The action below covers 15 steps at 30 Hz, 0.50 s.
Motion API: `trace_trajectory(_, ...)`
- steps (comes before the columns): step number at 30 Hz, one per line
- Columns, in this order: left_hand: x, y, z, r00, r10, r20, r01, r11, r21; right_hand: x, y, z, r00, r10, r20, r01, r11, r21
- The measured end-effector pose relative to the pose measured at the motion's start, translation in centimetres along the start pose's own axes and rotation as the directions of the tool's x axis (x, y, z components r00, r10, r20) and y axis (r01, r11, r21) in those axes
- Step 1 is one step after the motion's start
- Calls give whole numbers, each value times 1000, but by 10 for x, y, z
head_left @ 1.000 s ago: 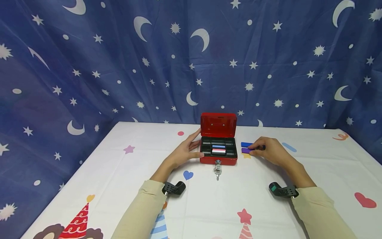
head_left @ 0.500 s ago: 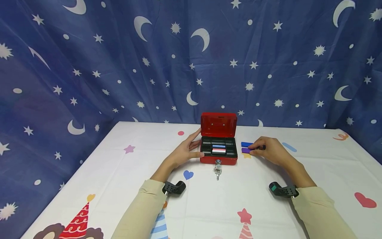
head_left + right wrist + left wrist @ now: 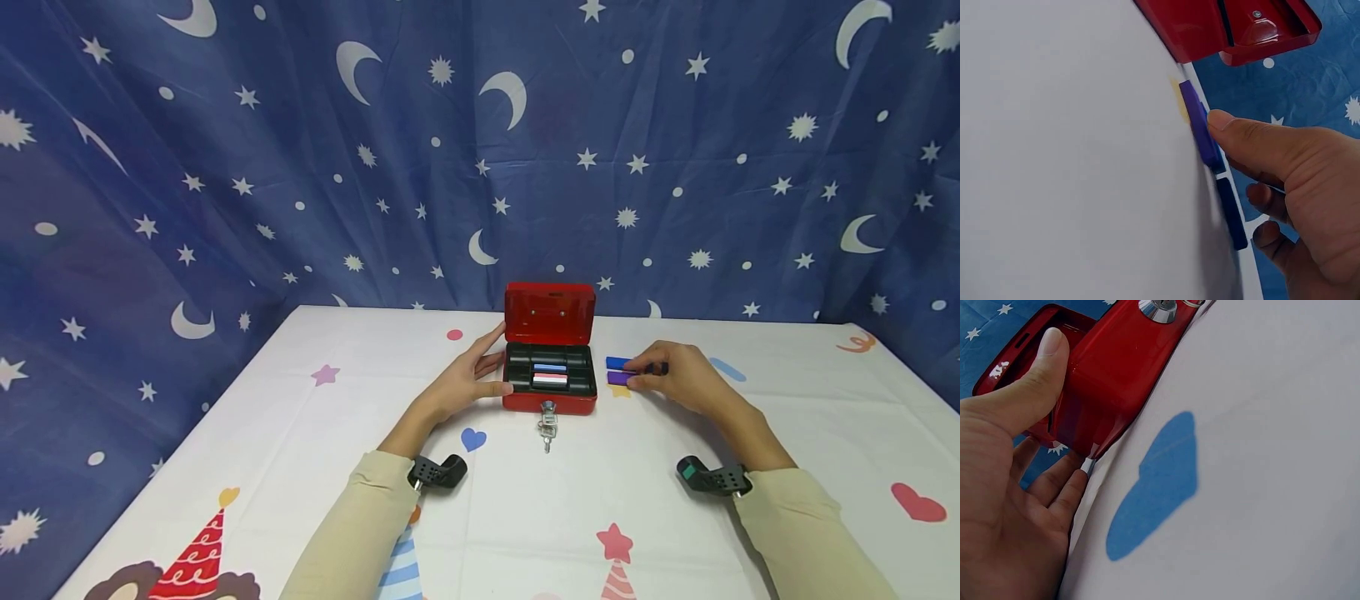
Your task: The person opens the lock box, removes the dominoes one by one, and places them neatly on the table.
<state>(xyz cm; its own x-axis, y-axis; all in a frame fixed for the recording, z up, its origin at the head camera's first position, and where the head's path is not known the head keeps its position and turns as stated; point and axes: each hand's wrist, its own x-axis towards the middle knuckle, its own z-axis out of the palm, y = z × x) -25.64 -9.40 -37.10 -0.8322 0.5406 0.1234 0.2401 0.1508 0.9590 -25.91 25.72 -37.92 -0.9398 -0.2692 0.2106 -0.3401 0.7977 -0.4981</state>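
A red cash box stands with its lid raised in the head view. Its black tray bears a blue piece and a pink-and-white piece. My left hand rests along its left side, thumb laid over the front corner, fingers stretched out. To the right of the box, my right hand pinches a small flat purple block between thumb and forefinger; the forefinger is mostly hidden. A blue block lies just behind it, and a dark blue block lies under the palm.
Keys hang from the lock on the box front. A white patterned cloth covers the table. Beyond its back edge hangs a dark blue curtain with moons and stars.
The right hand has risen very slightly over the blocks. The left hand, cash box and blocks stay where they were.
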Motion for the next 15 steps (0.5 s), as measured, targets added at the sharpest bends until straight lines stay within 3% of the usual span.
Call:
trace_trajectory(4,0,0,0,1000,-1,4,1,1000,6,1,-4,-3,1000,3,-1,-3,1000,0)
trace_trajectory(11,11,-28,-3,999,11,-45,-9,999,43,1,-11,-7,1000,8,-8,-8,1000,3)
trace_trajectory(15,11,-28,-3,999,11,-45,-9,999,39,2,-14,-9,1000,8,-29,-8,1000,19)
